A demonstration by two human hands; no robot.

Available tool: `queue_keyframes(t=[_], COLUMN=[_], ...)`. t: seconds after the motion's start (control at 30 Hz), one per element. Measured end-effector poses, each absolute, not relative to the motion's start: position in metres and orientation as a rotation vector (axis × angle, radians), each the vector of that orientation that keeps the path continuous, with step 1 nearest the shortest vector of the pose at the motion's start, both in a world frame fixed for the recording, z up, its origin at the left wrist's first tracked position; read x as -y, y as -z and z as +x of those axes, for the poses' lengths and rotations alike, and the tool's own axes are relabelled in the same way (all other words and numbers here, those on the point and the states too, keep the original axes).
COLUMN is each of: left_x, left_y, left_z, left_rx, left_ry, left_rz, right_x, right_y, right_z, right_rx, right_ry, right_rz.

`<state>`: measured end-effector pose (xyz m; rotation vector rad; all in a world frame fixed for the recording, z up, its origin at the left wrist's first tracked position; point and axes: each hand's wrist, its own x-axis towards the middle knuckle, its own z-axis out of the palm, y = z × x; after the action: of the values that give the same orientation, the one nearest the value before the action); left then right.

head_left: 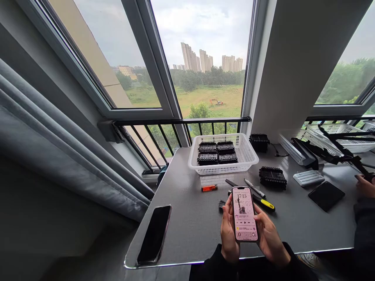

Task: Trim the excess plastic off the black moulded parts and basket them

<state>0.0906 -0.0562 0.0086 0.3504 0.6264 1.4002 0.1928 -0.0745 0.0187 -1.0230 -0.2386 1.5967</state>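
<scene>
A smartphone [245, 214] with a lit pink lock screen reading 17:15 is held upright over the table's front part. My left hand [228, 234] wraps its left edge, and my right hand [270, 236] grips the right edge with the thumb by the screen. Just behind the phone lie a knife with a yellow and black handle [267, 203], a white marker pen [254, 188] and a small dark brush-like piece [222, 205], partly hidden by my left hand. An orange lighter-like object [209, 188] rests farther left.
A white plastic basket [224, 169] holds several black ribbed blocks. More such blocks [272, 177] stand to its right. A second phone [154, 234] lies near the left table edge. At right are a white ridged case [308, 178], a black flat square [326, 196] and another person's hand [366, 186].
</scene>
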Motion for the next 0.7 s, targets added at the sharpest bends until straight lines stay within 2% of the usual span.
queue_keyframes(t=[0.7], left_x=[0.0526], left_y=[0.0002], left_z=[0.0902], left_rx=[-0.602], left_ry=[-1.406], left_rz=[0.364], right_x=[0.0770], right_y=[-0.0181], right_z=[0.1972], right_rx=[0.317], right_ry=[-1.664], right_rz=[-0.964])
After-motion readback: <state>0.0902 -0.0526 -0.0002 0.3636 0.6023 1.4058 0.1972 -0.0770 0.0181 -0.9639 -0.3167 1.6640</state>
